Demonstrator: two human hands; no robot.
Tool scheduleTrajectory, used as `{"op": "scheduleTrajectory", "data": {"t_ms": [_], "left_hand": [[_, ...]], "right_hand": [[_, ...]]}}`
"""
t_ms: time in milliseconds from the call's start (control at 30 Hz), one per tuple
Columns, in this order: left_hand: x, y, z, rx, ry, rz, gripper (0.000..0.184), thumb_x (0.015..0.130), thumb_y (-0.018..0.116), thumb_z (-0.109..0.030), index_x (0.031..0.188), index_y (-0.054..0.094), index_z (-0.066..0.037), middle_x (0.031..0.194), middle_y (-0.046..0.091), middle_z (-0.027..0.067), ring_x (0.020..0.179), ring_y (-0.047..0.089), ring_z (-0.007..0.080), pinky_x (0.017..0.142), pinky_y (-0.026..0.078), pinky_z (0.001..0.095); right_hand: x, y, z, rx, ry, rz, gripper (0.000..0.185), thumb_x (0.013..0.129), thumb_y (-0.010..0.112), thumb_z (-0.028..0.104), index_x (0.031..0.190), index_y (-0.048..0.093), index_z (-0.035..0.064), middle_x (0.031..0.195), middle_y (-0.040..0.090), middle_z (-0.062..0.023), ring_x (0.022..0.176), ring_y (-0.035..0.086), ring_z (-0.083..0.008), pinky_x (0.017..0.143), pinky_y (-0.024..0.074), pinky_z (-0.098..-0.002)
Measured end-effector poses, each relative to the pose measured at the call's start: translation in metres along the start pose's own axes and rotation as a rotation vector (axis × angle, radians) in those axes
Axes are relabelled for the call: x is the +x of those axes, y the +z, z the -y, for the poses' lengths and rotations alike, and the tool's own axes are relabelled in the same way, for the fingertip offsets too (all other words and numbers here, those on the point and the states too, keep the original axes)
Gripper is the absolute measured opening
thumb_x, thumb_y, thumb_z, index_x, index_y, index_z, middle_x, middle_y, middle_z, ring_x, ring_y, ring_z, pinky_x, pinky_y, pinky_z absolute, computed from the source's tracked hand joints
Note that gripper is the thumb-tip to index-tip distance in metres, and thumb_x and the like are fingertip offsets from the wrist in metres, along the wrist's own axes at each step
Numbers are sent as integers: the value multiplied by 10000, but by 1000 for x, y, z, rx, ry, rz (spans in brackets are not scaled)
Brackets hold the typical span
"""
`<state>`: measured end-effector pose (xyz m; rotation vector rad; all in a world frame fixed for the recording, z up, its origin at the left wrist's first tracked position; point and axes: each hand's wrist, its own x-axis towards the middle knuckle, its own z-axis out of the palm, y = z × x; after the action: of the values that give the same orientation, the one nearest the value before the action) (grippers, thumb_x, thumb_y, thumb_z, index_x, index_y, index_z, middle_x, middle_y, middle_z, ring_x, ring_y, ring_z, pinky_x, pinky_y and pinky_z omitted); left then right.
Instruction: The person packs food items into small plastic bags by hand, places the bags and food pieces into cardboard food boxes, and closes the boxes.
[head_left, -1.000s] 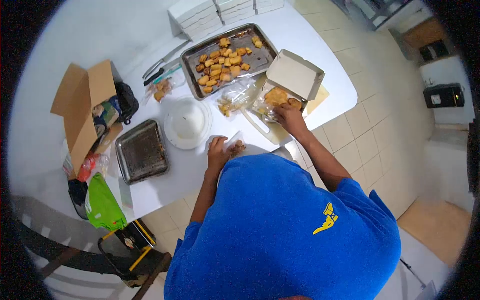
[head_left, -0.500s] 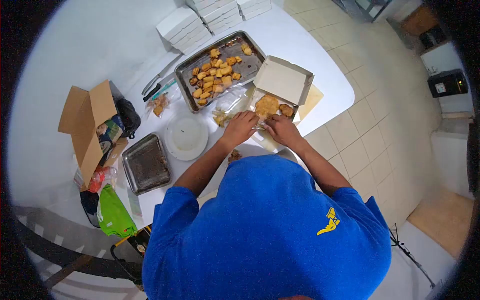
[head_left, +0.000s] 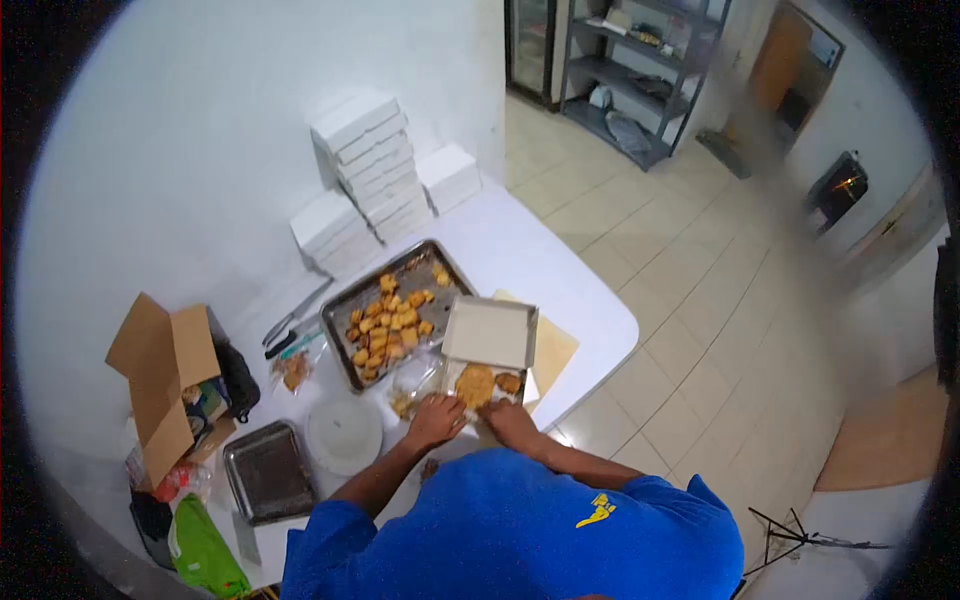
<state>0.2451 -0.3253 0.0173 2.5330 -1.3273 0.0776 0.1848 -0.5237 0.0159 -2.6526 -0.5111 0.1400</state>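
Head view, carton: the open white carton (head_left: 490,333) sits on the counter (head_left: 560,300) beside the large baking tray (head_left: 452,268), lid raised; a flat golden-brown piece (head_left: 474,387) and a smaller browned piece (head_left: 508,382) lie inside.
Left hand: the left hand (head_left: 437,420) is at the carton's near left corner, beside a clear bag (head_left: 405,393) of pale pieces; a second ago it was by the small bag of brown bits (head_left: 430,469), half a second ago already at the carton.
Right hand: the right hand (head_left: 512,426) stays at the carton's near side, below the smaller piece.
Fingers: bent and partly turned from view on both hands; I cannot tell how wide they are or what they hold.
Viewpoint: tilted upward since the earlier frames, so the metal shelf rack (head_left: 605,72) now shows clearly.
Hidden: the hands cover the carton's near edge; the blue shirt (head_left: 520,530) covers most of the small bag.
Cut off: the green bag (head_left: 205,545), at the bottom edge.
Hard to make out: the shelf rack's contents.
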Motion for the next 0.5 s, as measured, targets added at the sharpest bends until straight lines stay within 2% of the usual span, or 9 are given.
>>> {"op": "scheduleTrajectory", "data": {"t_ms": [67,167,267,300,400,433,500], "left_hand": [[-1,-5,-5,-11,-21,5,282,766,637,-295,963,596,-97,921,554,65,907,534,250,812,409,423],[-2,-3,-5,-21,-22,18,286,748,656,-305,948,600,-109,909,559,54,916,530,251,819,410,424],[-1,-2,-8,49,-46,84,286,742,659,-320,947,604,-128,898,565,43,925,529,240,837,405,432],[-2,2,-8,80,-65,125,308,742,652,-354,967,610,-148,937,570,23,966,521,215,888,377,478],[-2,0,-11,167,-118,151,333,747,639,-383,996,609,-164,992,566,-2,1020,504,187,932,330,536],[-4,5,-9,109,-175,200,350,751,633,-389,1018,604,-165,1040,554,-14,1071,476,174,958,281,596],[0,-3,-14,158,-190,246,355,751,631,-388,1024,601,-164,1051,548,-11,1088,461,174,965,259,620]], "right_hand": [[-1,-3,-1,-13,4,66,221,726,529,75,932,584,16,879,613,-166,847,605,-336,691,511,-439],[0,7,-8,-31,-45,33,268,752,531,140,999,566,43,942,599,-124,870,589,-299,676,516,-404],[1,9,-9,-28,-18,60,327,757,537,165,1065,572,59,991,589,-119,917,583,-300,698,514,-400],[2,-4,-6,-3,-32,91,362,766,534,174,1112,568,73,1022,580,-117,946,578,-300,718,511,-404],[-1,-2,-7,22,-40,41,245,780,503,129,1003,557,43,1019,566,-122,932,575,-318,727,496,-447],[1,1,-9,26,-41,41,245,781,513,148,997,565,45,1009,560,-112,934,575,-308,720,498,-437],[3,-3,-8,-21,-31,95,301,777,519,164,1056,570,63,1008,571,-111,937,579,-297,740,499,-421]]}}
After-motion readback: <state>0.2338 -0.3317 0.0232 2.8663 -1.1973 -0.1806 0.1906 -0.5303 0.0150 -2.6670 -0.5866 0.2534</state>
